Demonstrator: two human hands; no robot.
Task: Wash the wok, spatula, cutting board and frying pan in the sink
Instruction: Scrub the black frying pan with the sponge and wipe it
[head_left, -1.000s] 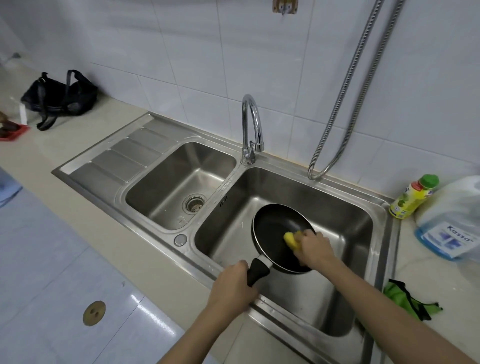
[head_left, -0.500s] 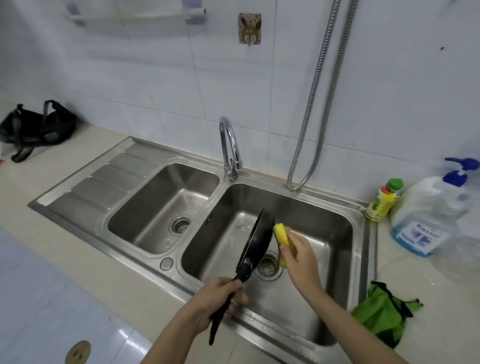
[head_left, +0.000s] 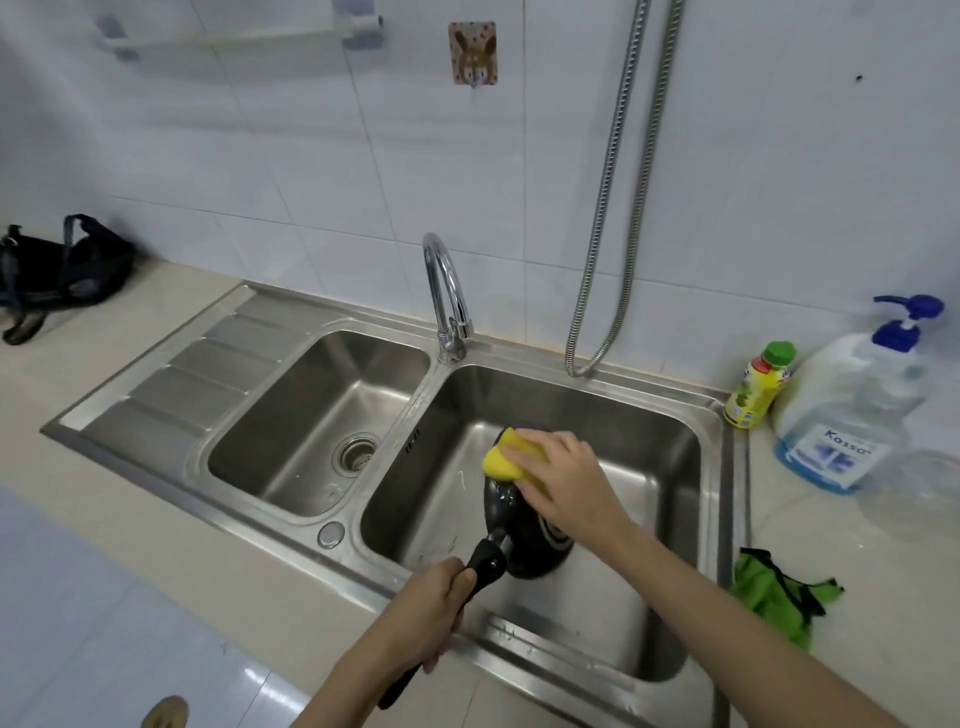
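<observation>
the frying pan (head_left: 524, 540) is held over the right basin of the steel double sink (head_left: 724, 467), turned bottom-up so its dark, glossy underside faces the camera. the left hand (head_left: 426, 618) is wrapped tight around the black handle, and that looks the right place to hold it: a stiff lever that keeps fingers off the wet body. the pan seems light enough for one hand, but rigid and likely slick with water or soap, so a firm grip at the handle matters, since a slip would knock it against the basin. the right hand (head_left: 561, 478) presses a soft yellow sponge (head_left: 511, 454) on the upturned base, fingers curled over it. no water is seen running from the faucet (head_left: 447, 301).
</observation>
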